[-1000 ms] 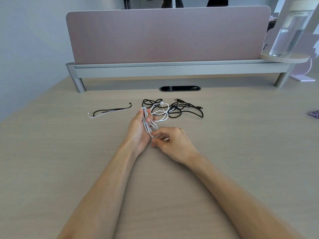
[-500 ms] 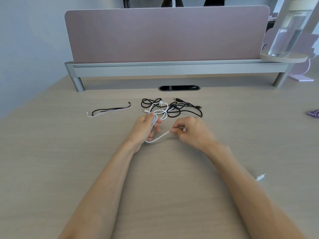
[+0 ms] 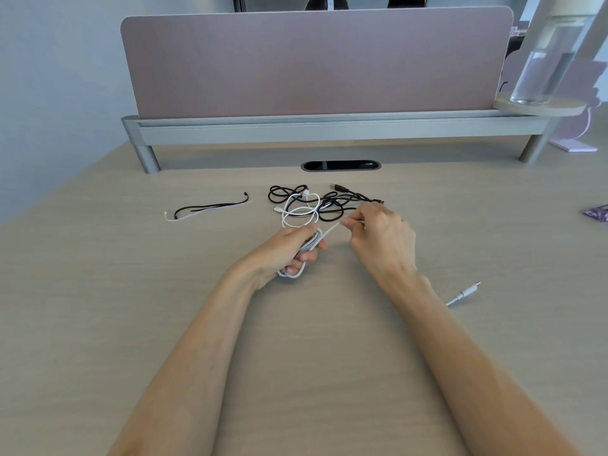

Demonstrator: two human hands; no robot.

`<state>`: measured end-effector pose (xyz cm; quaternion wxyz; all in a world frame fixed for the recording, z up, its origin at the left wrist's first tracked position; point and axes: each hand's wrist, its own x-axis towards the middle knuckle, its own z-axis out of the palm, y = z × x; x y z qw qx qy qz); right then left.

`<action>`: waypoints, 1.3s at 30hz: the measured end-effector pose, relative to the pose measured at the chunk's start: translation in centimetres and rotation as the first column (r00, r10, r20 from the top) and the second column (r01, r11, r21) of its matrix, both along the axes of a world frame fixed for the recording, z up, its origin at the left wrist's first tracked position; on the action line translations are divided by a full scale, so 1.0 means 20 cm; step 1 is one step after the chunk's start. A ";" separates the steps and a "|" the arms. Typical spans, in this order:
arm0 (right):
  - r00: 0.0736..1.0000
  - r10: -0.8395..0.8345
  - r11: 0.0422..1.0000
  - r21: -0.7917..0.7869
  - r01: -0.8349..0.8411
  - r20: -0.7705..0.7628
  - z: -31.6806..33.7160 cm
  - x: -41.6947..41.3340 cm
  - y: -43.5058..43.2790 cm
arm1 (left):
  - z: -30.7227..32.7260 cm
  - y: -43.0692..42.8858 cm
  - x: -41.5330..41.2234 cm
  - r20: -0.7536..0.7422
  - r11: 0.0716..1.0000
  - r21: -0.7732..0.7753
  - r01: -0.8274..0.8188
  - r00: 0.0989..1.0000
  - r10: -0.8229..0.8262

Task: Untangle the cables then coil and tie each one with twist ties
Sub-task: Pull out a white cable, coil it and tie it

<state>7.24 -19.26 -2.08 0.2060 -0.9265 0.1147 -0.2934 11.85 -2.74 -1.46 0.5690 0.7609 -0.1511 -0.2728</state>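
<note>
My left hand grips several loops of a grey-white cable, coiled lengthwise in the palm. My right hand pinches the same cable's free strand just right of the coil and holds it taut. That cable's plug end lies on the desk behind my right forearm. Past my hands lies a tangle: a thin white cable looped over a black cable with a USB plug. A bundle of black and white twist ties lies to the left.
A pink divider panel on a grey rail crosses the back of the wooden desk. A black cable slot sits before it. A water glass stands on a round shelf at the right. A purple wrapper lies at the right edge.
My right hand drew the free strand out to the right, then carried it up and back toward the coil. The plug end slid into view on the desk.
</note>
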 end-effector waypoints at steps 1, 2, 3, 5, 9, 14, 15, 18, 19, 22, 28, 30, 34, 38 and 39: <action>0.999 -0.005 1.000 0.017 0.004 0.040 0.00 0.00 0.01 | -0.01 -0.01 0.00 0.006 0.999 -0.021 -0.027 1.000 0.028; 0.994 0.005 0.999 0.036 -0.009 0.112 -0.01 0.00 0.03 | -0.01 -0.01 0.00 0.010 0.996 -0.057 -0.068 0.998 0.068; 0.980 0.035 0.998 0.053 -0.046 0.198 -0.02 -0.01 0.06 | -0.02 -0.02 0.00 0.004 0.987 -0.111 -0.118 0.993 0.119; 0.929 0.149 0.982 0.057 -0.178 0.339 -0.05 -0.02 0.11 | -0.03 -0.03 0.01 -0.049 0.943 -0.242 -0.229 0.973 0.224; 0.818 0.442 0.866 0.060 -0.496 0.368 -0.11 0.00 0.17 | -0.04 -0.01 0.04 -0.222 0.826 -0.447 -0.344 0.937 0.270; 0.752 0.571 0.788 0.040 -0.615 0.329 -0.12 -0.01 0.18 | -0.04 0.00 0.04 -0.300 0.778 -0.484 -0.400 0.911 0.281; 0.752 0.578 0.785 0.036 -0.618 0.316 -0.12 -0.02 0.18 | -0.04 0.00 0.05 -0.303 0.781 -0.484 -0.396 0.912 0.275; 0.771 0.567 0.798 0.039 -0.602 0.291 -0.13 0.00 0.17 | -0.03 0.00 0.05 -0.322 0.778 -0.498 -0.384 0.914 0.245; 0.778 0.560 0.804 0.040 -0.594 0.285 -0.14 0.01 0.17 | -0.03 0.00 0.05 -0.312 0.782 -0.503 -0.367 0.921 0.231; 0.798 0.546 0.823 0.016 -0.568 0.255 -0.16 0.03 0.15 | -0.03 0.00 0.04 -0.244 0.808 -0.507 -0.301 0.949 0.200; 0.774 0.573 0.801 0.016 -0.599 0.270 -0.16 0.03 0.17 | -0.05 -0.01 0.03 -0.154 0.810 -0.508 -0.292 0.956 0.248; 0.757 0.591 0.786 0.016 -0.618 0.278 -0.17 0.03 0.17 | -0.05 -0.02 0.03 -0.148 0.820 -0.493 -0.291 0.957 0.251; 0.757 0.609 0.776 0.019 -0.630 0.237 -0.18 0.03 0.20 | -0.08 -0.01 0.04 -0.102 0.857 -0.455 -0.240 0.971 0.217; 0.773 0.595 0.784 0.051 -0.618 0.219 -0.20 0.04 0.20 | -0.09 0.00 0.05 -0.107 0.846 -0.484 -0.223 0.975 0.196; 0.780 0.585 0.789 0.070 -0.611 0.222 -0.20 0.04 0.19 | -0.08 0.00 0.05 -0.104 0.846 -0.486 -0.218 0.976 0.191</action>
